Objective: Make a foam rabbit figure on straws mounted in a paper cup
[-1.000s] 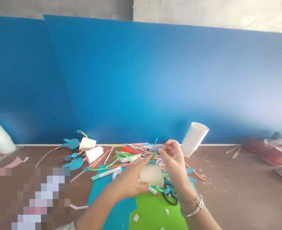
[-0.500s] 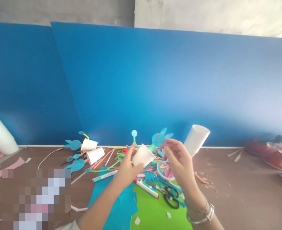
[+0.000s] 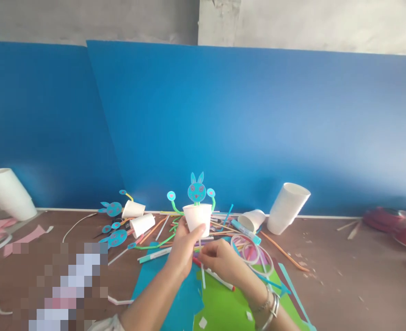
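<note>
My left hand (image 3: pixel 185 246) is closed around a white paper cup (image 3: pixel 196 218), held upright above the table. A blue paper rabbit head (image 3: pixel 196 192) with two ears stands above the rim. Beside it, two small blue paper discs sit on bent green straws (image 3: pixel 176 208) at the cup's sides. Below the cup, my right hand (image 3: pixel 218 259) pinches a thin white straw (image 3: pixel 203 276) that hangs down from its base. Blue paper (image 3: pixel 165 294) and green paper (image 3: pixel 220 303) lie beneath my hands. A red-capped marker (image 3: pixel 223 279) is partly hidden by my right hand.
Two similar cups with rabbit heads (image 3: pixel 116 238) lie to the left. Coloured straws (image 3: pixel 155 230), pale rings (image 3: pixel 265 262) and a tipped cup (image 3: pixel 251 220) spread behind. Stacked cups (image 3: pixel 289 209) stand right, more (image 3: pixel 10 195) left. A blue panel (image 3: pixel 240 128) closes off the back.
The cup has turned from tilted to upright, its rabbit head now facing me. My right hand has moved from beside the head down to the straw under the cup.
</note>
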Tool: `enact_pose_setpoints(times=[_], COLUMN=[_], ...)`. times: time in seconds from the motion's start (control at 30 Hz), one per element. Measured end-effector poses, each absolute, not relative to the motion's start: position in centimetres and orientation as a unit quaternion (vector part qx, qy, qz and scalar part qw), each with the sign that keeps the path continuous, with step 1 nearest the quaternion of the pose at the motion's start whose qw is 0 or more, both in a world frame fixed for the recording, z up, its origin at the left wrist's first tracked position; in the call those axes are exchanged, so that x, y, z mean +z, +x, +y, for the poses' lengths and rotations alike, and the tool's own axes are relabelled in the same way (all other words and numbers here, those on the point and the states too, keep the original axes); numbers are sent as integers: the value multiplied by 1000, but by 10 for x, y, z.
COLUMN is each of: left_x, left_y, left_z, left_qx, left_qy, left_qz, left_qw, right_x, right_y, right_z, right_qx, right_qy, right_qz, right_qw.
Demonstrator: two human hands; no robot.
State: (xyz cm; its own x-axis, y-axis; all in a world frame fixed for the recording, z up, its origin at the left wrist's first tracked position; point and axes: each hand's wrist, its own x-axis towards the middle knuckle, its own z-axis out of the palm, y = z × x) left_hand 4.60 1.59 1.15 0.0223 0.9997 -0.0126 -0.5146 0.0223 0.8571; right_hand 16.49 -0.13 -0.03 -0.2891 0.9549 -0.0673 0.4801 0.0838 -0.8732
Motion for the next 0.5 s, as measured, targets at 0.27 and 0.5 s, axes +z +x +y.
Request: enact_pose_setpoints(times=[0.27, 0.5], left_x=[13, 19], left_y=[38, 37], left_z=[16, 16], left_qx=[556, 571], left_qy=[411, 405], left_qz=[383, 383], left_qw=[613, 603], right_x=[1, -5], right_y=[162, 167], right_z=[0, 1], right_qx=[454, 465], right_qy=[-513, -527], right_qz=[-644, -671], right_qw=[341, 237])
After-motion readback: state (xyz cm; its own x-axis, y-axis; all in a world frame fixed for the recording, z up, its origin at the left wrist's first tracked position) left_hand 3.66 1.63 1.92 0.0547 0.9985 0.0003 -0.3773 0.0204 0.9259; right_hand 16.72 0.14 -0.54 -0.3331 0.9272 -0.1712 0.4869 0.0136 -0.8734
